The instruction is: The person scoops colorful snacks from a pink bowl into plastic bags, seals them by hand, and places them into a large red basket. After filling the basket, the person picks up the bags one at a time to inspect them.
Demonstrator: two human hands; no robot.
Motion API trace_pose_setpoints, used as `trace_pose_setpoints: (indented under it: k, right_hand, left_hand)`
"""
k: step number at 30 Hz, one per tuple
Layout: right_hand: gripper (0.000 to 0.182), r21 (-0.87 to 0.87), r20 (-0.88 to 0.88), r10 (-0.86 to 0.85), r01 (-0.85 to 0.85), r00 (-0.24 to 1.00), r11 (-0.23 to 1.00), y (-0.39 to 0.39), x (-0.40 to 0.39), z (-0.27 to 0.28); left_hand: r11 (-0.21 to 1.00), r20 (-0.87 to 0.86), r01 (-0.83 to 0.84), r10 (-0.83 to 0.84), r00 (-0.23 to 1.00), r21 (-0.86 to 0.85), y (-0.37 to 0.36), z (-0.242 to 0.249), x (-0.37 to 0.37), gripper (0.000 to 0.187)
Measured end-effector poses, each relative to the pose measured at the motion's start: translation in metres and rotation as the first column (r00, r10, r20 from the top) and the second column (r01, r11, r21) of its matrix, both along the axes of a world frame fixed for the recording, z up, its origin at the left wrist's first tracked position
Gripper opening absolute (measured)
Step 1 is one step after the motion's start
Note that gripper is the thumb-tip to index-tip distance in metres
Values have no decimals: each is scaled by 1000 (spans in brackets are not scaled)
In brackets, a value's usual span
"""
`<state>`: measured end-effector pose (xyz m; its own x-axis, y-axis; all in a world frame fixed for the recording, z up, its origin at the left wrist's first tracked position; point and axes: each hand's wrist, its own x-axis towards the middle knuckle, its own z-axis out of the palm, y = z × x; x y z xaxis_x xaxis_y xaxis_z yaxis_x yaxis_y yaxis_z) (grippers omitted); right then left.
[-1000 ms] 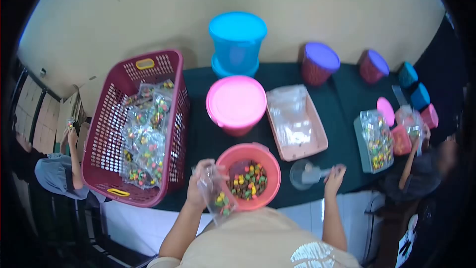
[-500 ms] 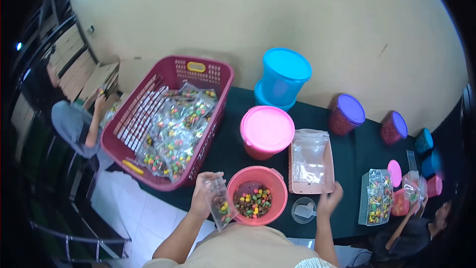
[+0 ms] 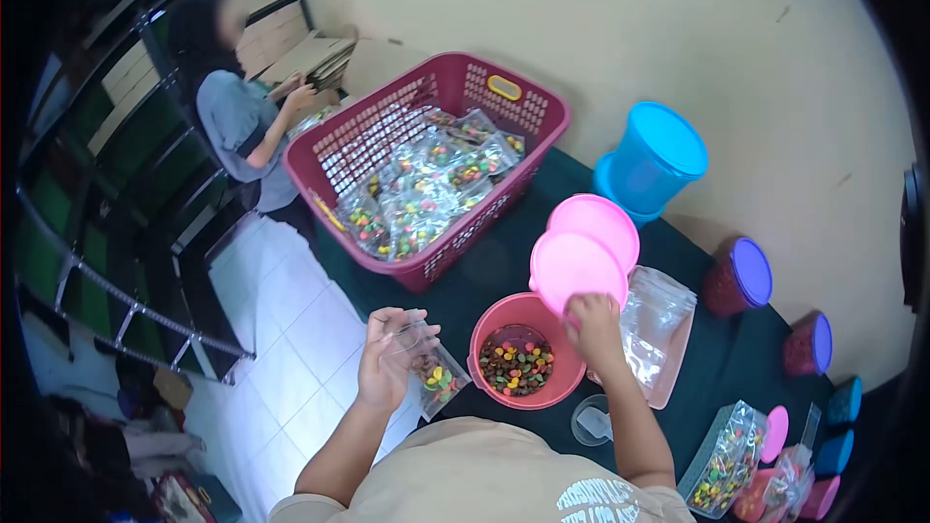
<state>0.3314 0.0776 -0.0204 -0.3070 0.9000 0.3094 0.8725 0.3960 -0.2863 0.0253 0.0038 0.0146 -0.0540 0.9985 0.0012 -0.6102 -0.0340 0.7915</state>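
My left hand (image 3: 385, 363) grips a clear plastic bag (image 3: 438, 380) with colourful candies at its bottom. In my right hand (image 3: 596, 329) is a round pink lid (image 3: 577, 269), held by its near edge, tilted just beyond the coral-pink bucket (image 3: 558, 385). Brown, yellow, green and pink candies (image 3: 515, 364) cover that bucket's bottom. Behind the held lid, a second pink lid (image 3: 608, 216) shows, overlapped by it; the container beneath is hidden. Beside the bucket stands a clear cup (image 3: 584, 433) with a white scoop (image 3: 595, 422), partly behind my right forearm.
A maroon basket (image 3: 463, 257) full of filled bags stands at the left. Blue tubs (image 3: 659, 160), a pink tray (image 3: 675, 368) of plastic bags and purple-lidded jars (image 3: 739, 276) line the right. A filled green basket (image 3: 699, 460) is lower right. One person (image 3: 232, 116) stands far left.
My right hand has moved from the tray's near edge to the pink lids and now holds one. My left hand keeps the bag. The view has turned left, revealing more of the standing person.
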Motion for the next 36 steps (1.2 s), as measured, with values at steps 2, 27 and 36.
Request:
trace_pose_setpoints:
  k: [2,27,36]
  right_hand:
    - [23,-51,50,136,-133,989,990,-48,-15,5]
    - [34,-318,5,7,-5,1000,948,-116,-59,-11]
    - [31,-142,15,-220,220,975,965,-115,-110,-16]
  left_hand:
    - [997,-89,-74,74,993,10,-9,3,-7,42]
    - [920,-423,329,-216,880,214,42,26,19,45]
    - [775,-389,627,-604,696,-81,86,13,-18,34]
